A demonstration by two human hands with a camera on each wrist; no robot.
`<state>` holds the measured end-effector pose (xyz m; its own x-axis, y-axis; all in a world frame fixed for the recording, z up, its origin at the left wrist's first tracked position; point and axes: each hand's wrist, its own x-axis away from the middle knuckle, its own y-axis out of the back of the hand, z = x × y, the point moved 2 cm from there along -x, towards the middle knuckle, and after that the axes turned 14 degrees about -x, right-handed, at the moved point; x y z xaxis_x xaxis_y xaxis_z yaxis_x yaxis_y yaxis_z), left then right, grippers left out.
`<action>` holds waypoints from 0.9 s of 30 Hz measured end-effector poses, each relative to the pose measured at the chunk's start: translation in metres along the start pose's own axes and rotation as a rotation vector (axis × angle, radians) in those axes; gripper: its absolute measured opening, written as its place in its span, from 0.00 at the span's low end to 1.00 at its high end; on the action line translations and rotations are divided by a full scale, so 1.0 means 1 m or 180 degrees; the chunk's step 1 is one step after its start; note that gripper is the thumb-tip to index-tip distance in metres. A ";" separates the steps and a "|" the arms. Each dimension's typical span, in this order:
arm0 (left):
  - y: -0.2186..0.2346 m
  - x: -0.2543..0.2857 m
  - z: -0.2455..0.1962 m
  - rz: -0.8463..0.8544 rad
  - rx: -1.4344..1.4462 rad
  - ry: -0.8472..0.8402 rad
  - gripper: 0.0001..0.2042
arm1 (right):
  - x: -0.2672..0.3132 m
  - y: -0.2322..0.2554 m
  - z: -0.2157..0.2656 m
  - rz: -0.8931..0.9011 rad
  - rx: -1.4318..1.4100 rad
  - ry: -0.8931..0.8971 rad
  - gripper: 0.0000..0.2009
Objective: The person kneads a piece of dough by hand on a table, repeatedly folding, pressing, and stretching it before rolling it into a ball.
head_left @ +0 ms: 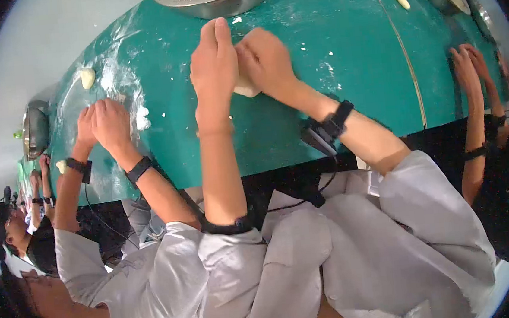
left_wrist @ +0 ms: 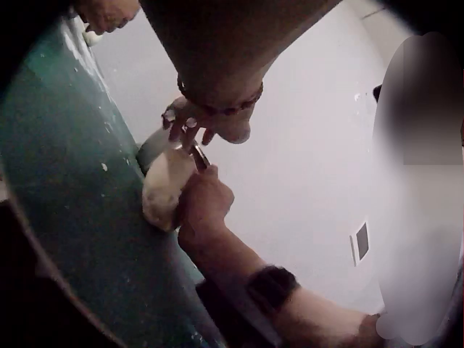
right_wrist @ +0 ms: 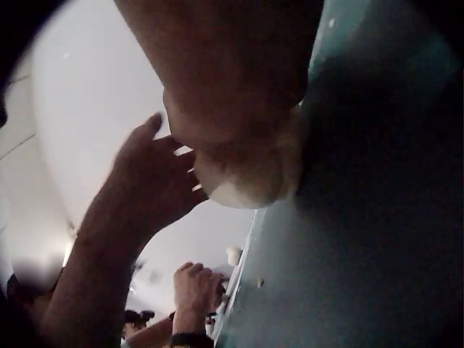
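1. One lump of pale dough (head_left: pixel 246 89), on the green desk (head_left: pixel 357 89), between the two hands and partly hidden by them.
2. One right hand (head_left: pixel 267 61), fingers curled, appearing to grip the lump from its right side.
3. One left hand (head_left: pixel 213 65), fingers nearly straight and close together, set against the lump's other side; not wrapped round it.
4. One metal bowl (head_left: pixel 217 8), just beyond the fingertips. Risk, in judgement: a long forward push could knock it.
5. Several flour streaks (head_left: pixel 113 74), to the left; little shows beside the lump. Risk: sticking, if the dough is damp.
6. Some dough crumbs (head_left: pixel 237 20), near the bowl. Risk: dried bits pressed back in would leave hard specks.
7. One cable (head_left: pixel 329 183), below the right wrist strap (head_left: pixel 319 136), near the desk edge. Risk: snagging on a wide stroke.
8. Uneven hold: the lump could skid or turn lopsided should the right hand press harder.
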<state>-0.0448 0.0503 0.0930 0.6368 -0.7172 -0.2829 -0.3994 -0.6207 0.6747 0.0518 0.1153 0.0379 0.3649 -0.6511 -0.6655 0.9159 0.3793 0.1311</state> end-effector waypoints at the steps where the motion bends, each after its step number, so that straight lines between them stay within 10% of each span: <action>1: -0.009 -0.003 0.000 0.0246 0.0078 0.0099 0.21 | 0.009 0.009 0.014 0.0210 -0.0190 0.0192 0.12; 6: -0.018 0.029 -0.007 0.1190 -0.1188 -0.0117 0.22 | 0.011 0.052 0.016 -0.0917 -0.2962 -0.1833 0.11; 13: -0.019 0.137 -0.046 0.0532 -0.2589 -0.1784 0.22 | 0.009 0.068 0.003 -0.0623 -0.2418 -0.2070 0.11; 23: -0.071 0.064 -0.021 0.0406 -0.2081 -0.1808 0.10 | 0.025 0.090 0.014 -0.0611 -0.2199 -0.2491 0.07; 27: -0.090 0.022 -0.016 0.0768 -0.1921 -0.0933 0.15 | 0.035 0.091 0.021 -0.0971 -0.1288 -0.2309 0.06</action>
<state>0.0159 0.0954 0.0365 0.3392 -0.9208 -0.1925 -0.0182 -0.2110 0.9773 0.1512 0.1132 0.0423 0.2563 -0.9664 0.0193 0.9115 0.2350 -0.3376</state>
